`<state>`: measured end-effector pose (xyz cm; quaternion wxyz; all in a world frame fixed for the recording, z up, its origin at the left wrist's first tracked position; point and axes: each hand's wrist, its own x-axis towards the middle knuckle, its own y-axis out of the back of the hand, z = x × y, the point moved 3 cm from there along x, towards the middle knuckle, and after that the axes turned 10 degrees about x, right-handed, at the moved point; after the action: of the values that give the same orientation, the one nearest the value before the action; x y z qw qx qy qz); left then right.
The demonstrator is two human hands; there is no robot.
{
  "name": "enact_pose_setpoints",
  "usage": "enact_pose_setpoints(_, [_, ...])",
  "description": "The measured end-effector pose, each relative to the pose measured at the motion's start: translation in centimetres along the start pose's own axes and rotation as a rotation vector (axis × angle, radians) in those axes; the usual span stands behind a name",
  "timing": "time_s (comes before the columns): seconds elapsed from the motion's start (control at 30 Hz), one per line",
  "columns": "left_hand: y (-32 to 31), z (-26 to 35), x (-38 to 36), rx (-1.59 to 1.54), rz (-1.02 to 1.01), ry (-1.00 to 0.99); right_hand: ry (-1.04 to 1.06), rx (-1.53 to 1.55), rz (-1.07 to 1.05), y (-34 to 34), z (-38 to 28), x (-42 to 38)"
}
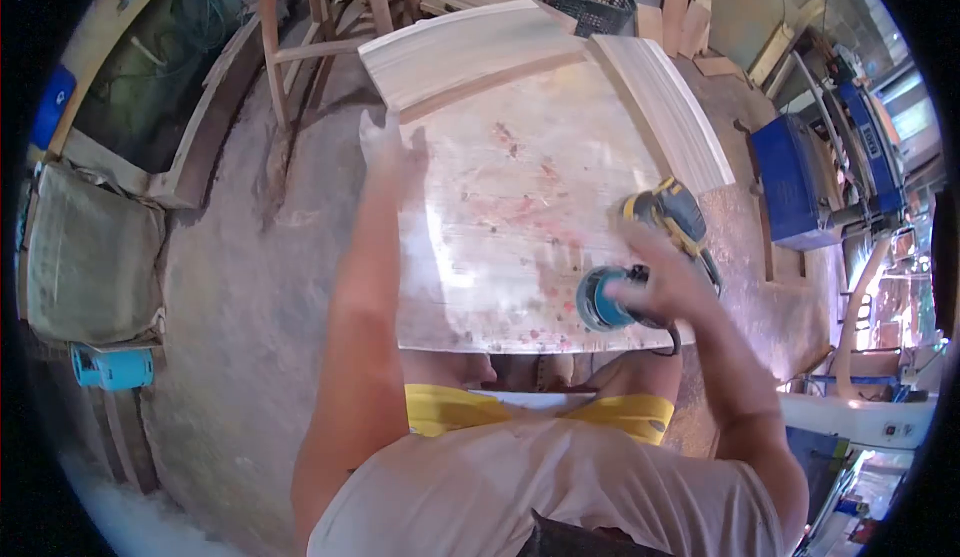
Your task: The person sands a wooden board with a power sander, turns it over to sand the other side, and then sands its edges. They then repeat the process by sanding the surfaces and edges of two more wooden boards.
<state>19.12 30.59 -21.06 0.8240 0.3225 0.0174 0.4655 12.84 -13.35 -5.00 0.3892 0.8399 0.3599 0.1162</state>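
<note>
A paint-marked work table (480,257) stands before me. My left hand (390,152), smeared by motion, is at the table's left edge, near the corner of a curved wooden panel (470,52); its fingers cannot be made out. My right hand (660,282) is over a teal round power tool (603,299) at the table's front right. Its fingers look spread and blurred, and whether they grip the tool cannot be told. Just beyond lies a yellow and black power tool (665,212). A second curved panel (665,112) lies along the right edge.
Behind the table are a wooden stool (375,2), a dark plastic basket (590,2) and wood boards (677,7). Blue machinery (795,172) stands at the right. On the left are a worn padded seat (90,257) and a light-blue object (112,368).
</note>
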Motion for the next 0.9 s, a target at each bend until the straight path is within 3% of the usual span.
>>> enact_pose_setpoints(0.03, [-2.2, -2.7, 4.1, -0.143, 0.022, 0.169, 0.038, -0.075, -0.039, -1.8, 0.1, -1.0])
enact_pose_setpoints(0.07, [-2.6, -2.9, 6.0, -0.150, 0.024, 0.174, 0.057, -0.265, 0.025, -3.1, -0.9, -1.8])
enact_pose_setpoints(0.1, [-3.4, -3.2, 7.7, -0.332, -0.098, 0.318, 0.078, -0.456, 0.094, -4.1, -1.8, -2.2])
enact_pose_setpoints(0.13, [-4.2, -3.1, 9.2, -0.520, -0.217, 0.454, 0.087, -0.470, 0.100, -4.4, -2.1, -2.0])
enact_pose_setpoints(0.23, [-6.2, -3.4, 12.1, -0.671, -0.306, 0.519, -0.001, -0.372, 0.234, -4.8, -1.1, -1.5])
enact_pose_setpoints(0.37, [-8.3, -4.4, 15.2, -0.563, -0.239, 0.507, 0.023, -0.396, 0.227, -5.1, -0.8, -1.2])
enact_pose_setpoints(0.43, [-8.8, -4.8, 16.0, -0.004, -0.268, 0.314, 0.016, -0.409, 0.224, -5.2, -0.7, -1.3])
enact_pose_setpoints(0.53, [-10.2, -6.5, 15.6, -0.278, -0.238, 0.381, 0.008, -0.427, 0.240, -4.9, -0.7, -1.0])
enact_pose_setpoints(0.67, [-7.8, -4.1, 13.0, -0.324, -0.185, 0.384, 0.048, -0.426, 0.258, -4.9, -0.8, -0.9])
enact_pose_setpoints(0.9, [3.3, 5.2, 2.5, -0.309, 0.116, 0.051, 0.087, -0.429, 0.281, -4.7, -0.8, -1.5])
